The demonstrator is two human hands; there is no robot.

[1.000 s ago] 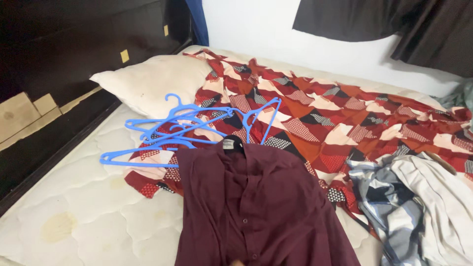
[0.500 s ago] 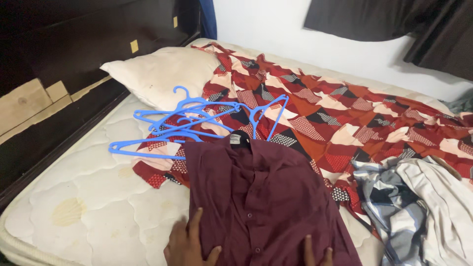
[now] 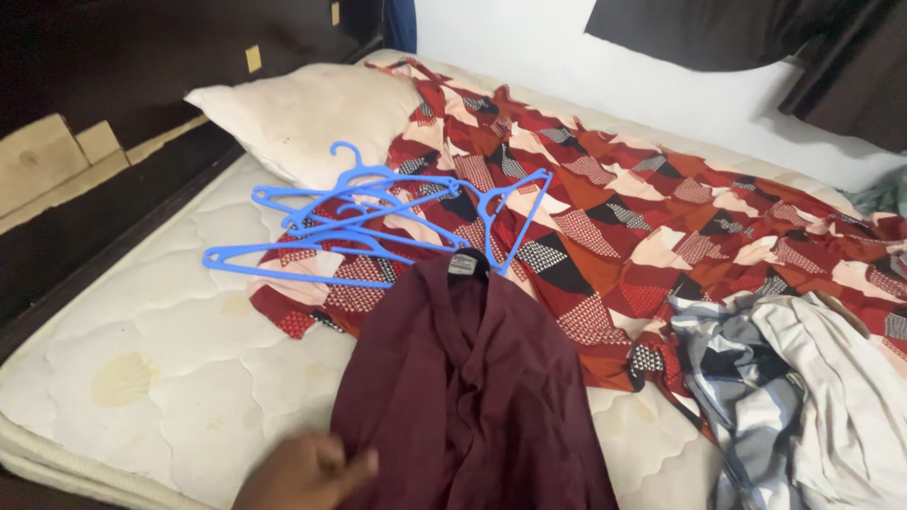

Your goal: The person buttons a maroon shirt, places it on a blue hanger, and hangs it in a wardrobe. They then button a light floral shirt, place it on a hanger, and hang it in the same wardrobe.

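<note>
A bare quilted white mattress (image 3: 161,331), stitched in rounded puffs and marked with a few yellowish stains, fills the lower left of the view. It sits in a dark wooden bed frame (image 3: 104,236) with pale unfinished wood patches along its side. Behind the bed rises a white wall (image 3: 529,47), with dark fabric (image 3: 718,33) hanging at its upper right.

A plump cream pillow (image 3: 302,113), slightly soiled, lies at the far left corner of the mattress. Spread across most of the bed is a thin red, orange, cream and black patchwork-print sheet (image 3: 661,217), rumpled into soft folds. On its left edge, just beside the pillow, rests a loose tangle of thin blue plastic clothes hangers (image 3: 359,222), their hooks and bars crossing one another. At the right lies a crumpled heap of blue, white and grey checked and striped clothes (image 3: 803,397).

In the foreground a dark maroon button-up shirt (image 3: 472,397) of smooth woven cloth lies on the mattress, collar toward the hangers and overlapping the sheet's edge, its sides gathered inward into long lengthwise folds, a small label at the neck.

The left hand (image 3: 302,472) shows at the bottom edge, blurred, touching the shirt's lower left side with fingers loosely curled; whether it grips the cloth I cannot tell. The right hand is out of sight.
</note>
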